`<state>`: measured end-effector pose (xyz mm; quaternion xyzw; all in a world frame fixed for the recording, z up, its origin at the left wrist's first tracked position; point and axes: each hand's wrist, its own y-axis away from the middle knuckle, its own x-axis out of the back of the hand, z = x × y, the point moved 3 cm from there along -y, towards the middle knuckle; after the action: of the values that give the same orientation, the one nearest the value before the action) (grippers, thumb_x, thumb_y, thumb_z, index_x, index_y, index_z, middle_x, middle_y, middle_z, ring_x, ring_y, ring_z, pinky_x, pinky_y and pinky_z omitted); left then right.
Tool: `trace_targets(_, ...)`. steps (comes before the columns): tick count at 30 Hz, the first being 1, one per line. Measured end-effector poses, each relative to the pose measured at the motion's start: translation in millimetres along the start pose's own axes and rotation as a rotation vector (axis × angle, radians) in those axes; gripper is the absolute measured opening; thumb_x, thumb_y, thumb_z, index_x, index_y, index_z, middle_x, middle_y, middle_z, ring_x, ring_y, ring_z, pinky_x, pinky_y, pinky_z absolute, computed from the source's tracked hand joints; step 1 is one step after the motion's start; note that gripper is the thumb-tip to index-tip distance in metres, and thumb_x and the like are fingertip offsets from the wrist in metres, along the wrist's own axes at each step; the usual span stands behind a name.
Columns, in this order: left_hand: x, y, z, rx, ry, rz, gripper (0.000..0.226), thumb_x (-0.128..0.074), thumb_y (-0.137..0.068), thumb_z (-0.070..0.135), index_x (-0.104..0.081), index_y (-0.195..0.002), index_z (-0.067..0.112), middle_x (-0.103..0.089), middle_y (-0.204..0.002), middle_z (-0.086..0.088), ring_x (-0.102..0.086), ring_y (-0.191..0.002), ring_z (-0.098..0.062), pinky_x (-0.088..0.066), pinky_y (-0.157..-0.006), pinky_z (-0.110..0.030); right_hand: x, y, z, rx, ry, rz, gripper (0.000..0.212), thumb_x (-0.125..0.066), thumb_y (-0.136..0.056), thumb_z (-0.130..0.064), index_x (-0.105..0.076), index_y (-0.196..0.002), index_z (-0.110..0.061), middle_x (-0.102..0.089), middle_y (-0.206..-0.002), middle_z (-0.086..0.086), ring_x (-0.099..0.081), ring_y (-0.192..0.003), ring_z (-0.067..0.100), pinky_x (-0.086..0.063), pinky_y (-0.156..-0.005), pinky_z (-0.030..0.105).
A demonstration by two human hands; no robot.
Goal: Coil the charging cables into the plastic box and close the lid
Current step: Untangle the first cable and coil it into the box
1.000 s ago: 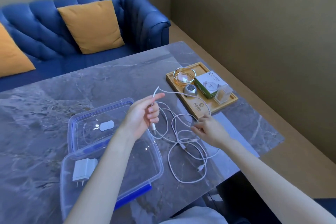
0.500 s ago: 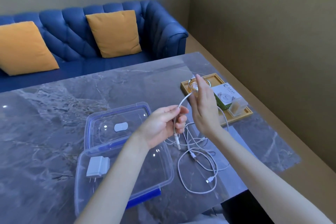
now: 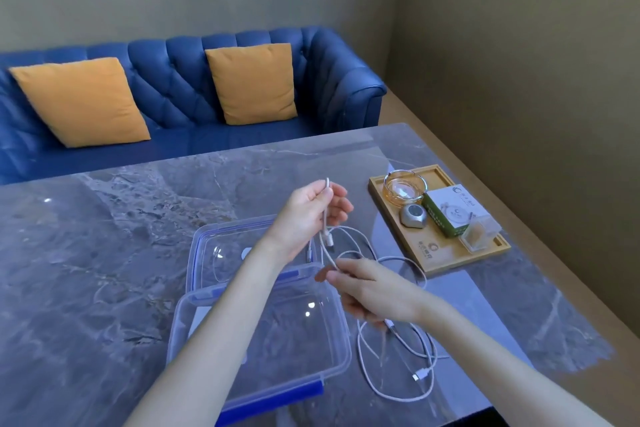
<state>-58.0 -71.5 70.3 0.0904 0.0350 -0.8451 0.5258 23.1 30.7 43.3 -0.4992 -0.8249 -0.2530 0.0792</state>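
Observation:
A white charging cable lies in loose loops on the grey marble table, right of the clear plastic box. My left hand holds a folded stretch of that cable upright above the box's far edge. My right hand pinches the same cable lower down, over the box's right rim. The clear lid with blue clips lies flat on the table just behind the box. My left forearm hides much of the box's inside.
A wooden tray at the right carries a glass ashtray, a small silver device, a green and white carton and a clear toothpick holder. A blue sofa with orange cushions stands behind the table. The table's right edge is close.
My left hand rose with the cable end. My right hand came down from beside the ashtray to pinch the cable over the box's right rim. The camera tilted up.

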Motion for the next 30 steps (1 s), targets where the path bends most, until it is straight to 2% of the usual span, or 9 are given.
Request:
trace_targets(3, 4, 4, -13, -0.012, -0.185, 0.019, 0.029, -0.028, -0.099, 0.005, -0.052, -0.083, 0.010, -0.062, -0.069, -0.004, -0.059, -0.052, -0.002, -0.048, -0.057, -0.016, 14, 11, -14, -0.031, 0.084, -0.013, 0.034, -0.043, -0.095, -0.028, -0.055, -0.108, 0.001, -0.038, -0.054, -0.005, -0.033, -0.033, 0.003, -0.031, -0.032, 0.015)
trace_targets(7, -4, 15, -31, 0.081, -0.185, -0.015, 0.024, -0.029, -0.098, 0.003, -0.051, -0.091, 0.007, -0.061, -0.071, -0.005, -0.059, -0.050, 0.000, -0.050, -0.055, -0.013, 44, 15, -39, 0.118, 0.189, 0.076, 0.019, -0.053, -0.090, -0.018, -0.065, -0.089, -0.003, -0.040, -0.048, -0.011, -0.032, -0.039, 0.003, -0.027, -0.039, 0.010)
trace_targets(10, -13, 27, -36, 0.234, 0.014, -0.103, 0.027, -0.031, -0.097, 0.006, -0.056, -0.087, 0.004, -0.062, -0.051, 0.003, -0.052, -0.038, -0.006, -0.044, -0.043, -0.015, 71, 11, -40, 0.161, -0.017, 0.229, 0.015, -0.058, -0.088, -0.013, -0.066, -0.079, -0.004, -0.036, -0.050, -0.005, -0.027, -0.038, 0.004, -0.023, -0.036, 0.013)
trace_targets(13, -22, 38, -33, 0.332, 0.288, -0.182, 0.035, -0.028, -0.095, 0.011, -0.058, -0.080, 0.002, -0.046, -0.038, 0.005, -0.030, -0.026, -0.003, -0.025, -0.031, -0.014, 82, 3, -29, 0.192, -0.238, 0.249, 0.010, -0.062, -0.085, -0.014, -0.067, -0.080, -0.007, -0.029, -0.049, -0.005, -0.021, -0.041, 0.007, -0.015, -0.038, 0.017)
trace_targets(16, -27, 39, -24, 0.373, 0.570, -0.211, 0.042, -0.033, -0.086, 0.025, -0.066, -0.069, 0.005, -0.037, -0.032, 0.007, -0.023, -0.023, 0.000, -0.020, -0.029, -0.014, 75, -9, -12, 0.210, -0.422, 0.304, 0.013, -0.056, -0.087, -0.014, -0.069, -0.084, -0.013, -0.029, -0.046, -0.011, -0.020, -0.042, 0.005, -0.013, -0.040, 0.017)
trace_targets(19, -29, 38, -12, 0.353, 0.647, -0.256, 0.043, -0.037, -0.079, 0.030, -0.071, -0.065, 0.007, -0.038, -0.033, 0.008, -0.015, -0.027, -0.004, -0.020, -0.030, -0.013, 58, -18, 6, 0.177, -0.612, 0.387, 0.020, -0.054, -0.086, -0.017, -0.073, -0.081, -0.023, -0.031, -0.043, -0.014, -0.021, -0.039, 0.003, -0.013, -0.040, 0.016)
trace_targets(22, -29, 32, -4, 0.311, 0.731, -0.228, 0.040, -0.038, -0.082, 0.022, -0.070, -0.071, 0.003, -0.041, -0.037, 0.006, -0.022, -0.027, -0.004, -0.022, -0.030, -0.013, 30, -23, 14, 0.128, -0.471, 0.309, 0.034, -0.052, -0.089, -0.021, -0.066, -0.059, -0.026, -0.035, -0.040, -0.009, -0.023, -0.034, 0.004, -0.014, -0.038, 0.015)
trace_targets(27, -7, 13, -9, 0.155, 0.794, -0.009, 0.034, -0.027, -0.098, 0.019, -0.056, -0.088, 0.003, -0.045, -0.045, 0.008, -0.035, -0.034, -0.003, -0.028, -0.037, -0.011, -4, -20, 12, 0.003, -0.237, 0.103, 0.058, -0.037, -0.099, -0.029, -0.061, -0.047, -0.038, -0.047, -0.039, -0.003, -0.033, -0.029, 0.013, -0.024, -0.035, 0.019)
trace_targets(30, 12, 6, -23, 0.081, 0.523, 0.149, 0.030, -0.029, -0.099, 0.014, -0.055, -0.089, 0.004, -0.050, -0.047, 0.009, -0.039, -0.037, -0.002, -0.034, -0.042, -0.014, -5, -16, 6, -0.018, -0.112, -0.013, 0.033, -0.037, -0.098, -0.032, -0.067, -0.087, -0.040, -0.049, -0.047, -0.002, -0.037, -0.034, 0.014, -0.031, -0.038, 0.021)
